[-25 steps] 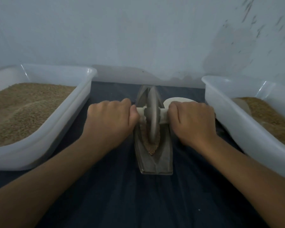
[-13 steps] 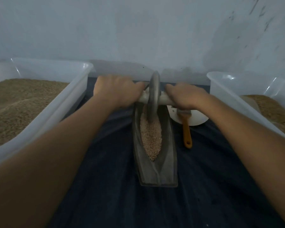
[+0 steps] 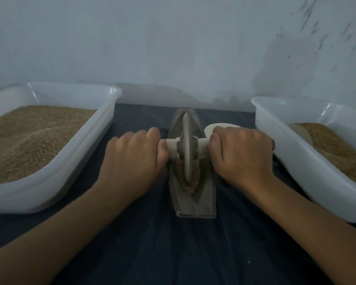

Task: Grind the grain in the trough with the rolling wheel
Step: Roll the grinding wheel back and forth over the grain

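grey wheel (image 3: 187, 149) on a white axle (image 3: 201, 148), grey trough (image 3: 195, 202), tan grain (image 3: 190, 177), white tubs (image 3: 70, 167), dark blue cloth (image 3: 173, 254).

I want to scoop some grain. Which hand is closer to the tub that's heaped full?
Left. The left hand grips the handle beside the full tub; the right hand is across the wheel.

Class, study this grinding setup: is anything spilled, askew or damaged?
Nothing stands out. The trough sits straight between the tubs, the wheel stands upright in it, the grain stays inside, and none shows on the cloth.
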### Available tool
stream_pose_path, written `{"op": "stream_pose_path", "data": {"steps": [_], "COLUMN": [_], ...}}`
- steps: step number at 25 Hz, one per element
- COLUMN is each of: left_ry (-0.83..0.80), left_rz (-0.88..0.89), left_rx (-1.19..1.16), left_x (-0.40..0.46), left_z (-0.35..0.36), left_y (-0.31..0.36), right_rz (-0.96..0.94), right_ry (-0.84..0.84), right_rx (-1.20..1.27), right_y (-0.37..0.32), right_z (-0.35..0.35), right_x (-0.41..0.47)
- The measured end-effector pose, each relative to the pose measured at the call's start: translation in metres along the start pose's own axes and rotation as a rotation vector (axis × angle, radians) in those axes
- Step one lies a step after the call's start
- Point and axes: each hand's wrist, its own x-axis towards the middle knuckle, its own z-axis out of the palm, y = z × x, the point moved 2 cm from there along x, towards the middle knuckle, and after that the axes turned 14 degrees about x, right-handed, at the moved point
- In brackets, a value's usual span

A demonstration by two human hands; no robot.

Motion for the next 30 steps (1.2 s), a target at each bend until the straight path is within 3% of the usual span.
{"op": "stream_pose_path", "data": {"steps": [3,7,10,12,13,15,17,20,23,27,30], "left_ry": [-0.022,-0.288,-0.411,-0.455,-0.456,-0.428,-0.265,-0.043,0.066,0.046,-0.163], "left_rz": [0.127,0.103,0.143,0.156,0.154,0.131,0.139,0.082,0.012,0.113,0.146], "left_rx": [0.178,0.261,0.213,0.175,0.175,0.225,0.260,0.081,0.056,0.200,0.316], "left_x": [0.020,0.099,0.128,0.131,0.128,0.114,0.082,0.023,0.003,0.025,0.067], "left_z": [0.007,0.034,0.057,0.057,0.054,0.043,0.028,0.004,-0.007,0.008,0.036], "left_y": [0.005,0.002,-0.008,-0.010,-0.009,-0.004,0.001,0.002,0.000,0.004,0.002], "right_rz": [0.133,0.316,0.339,0.532,0.543,0.379,0.216,0.212,0.079,0.138,0.234], "right_ry": [-0.068,-0.588,-0.798,-0.841,-0.847,-0.803,-0.583,-0.220,-0.088,-0.127,-0.444], "right_rx": [-0.017,-0.129,0.056,0.289,0.303,0.036,-0.160,-0.036,0.071,-0.005,-0.114], "right_y": [0.011,0.059,0.070,0.070,0.068,0.056,0.041,0.008,0.003,0.013,0.047], "right_z": [0.018,0.059,0.079,0.079,0.076,0.063,0.047,0.013,0.001,0.022,0.056], "right_x": [0.011,0.054,0.085,0.092,0.092,0.082,0.053,0.010,-0.008,0.012,0.062]}}
